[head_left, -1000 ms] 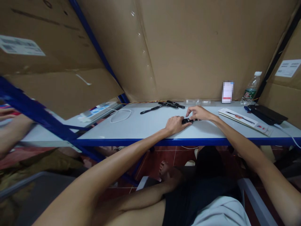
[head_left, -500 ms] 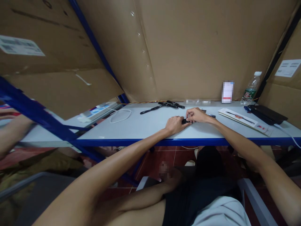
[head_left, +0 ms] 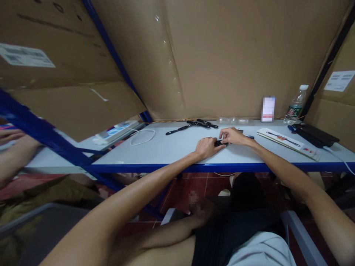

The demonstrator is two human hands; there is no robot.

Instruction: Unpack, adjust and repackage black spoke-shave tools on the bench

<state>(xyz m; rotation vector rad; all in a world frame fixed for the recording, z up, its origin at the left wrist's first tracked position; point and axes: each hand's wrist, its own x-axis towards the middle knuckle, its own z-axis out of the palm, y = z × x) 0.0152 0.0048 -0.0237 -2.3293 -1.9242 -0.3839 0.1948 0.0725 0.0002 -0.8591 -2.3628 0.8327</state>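
On the front half of the table, my left hand is closed on a small black part, holding it low against the surface. My right hand bends over the same part from the right, its fingers curled down onto it. Most of the part is hidden by the fingers, so its full shape cannot be told. Dark pieces stick out just past my right wrist. Farther back to the left lie black spokeshave-like tools with a long handle pointing left.
A flat printed package picturing a long-handled tool lies at right, beside a black case. Behind stand a phone and a water bottle. A white cable curls at left; another person's arm shows beyond the blue post.
My right fingers have shifted slightly over the black part. My left hand stays in place, and the things on the table have not moved.
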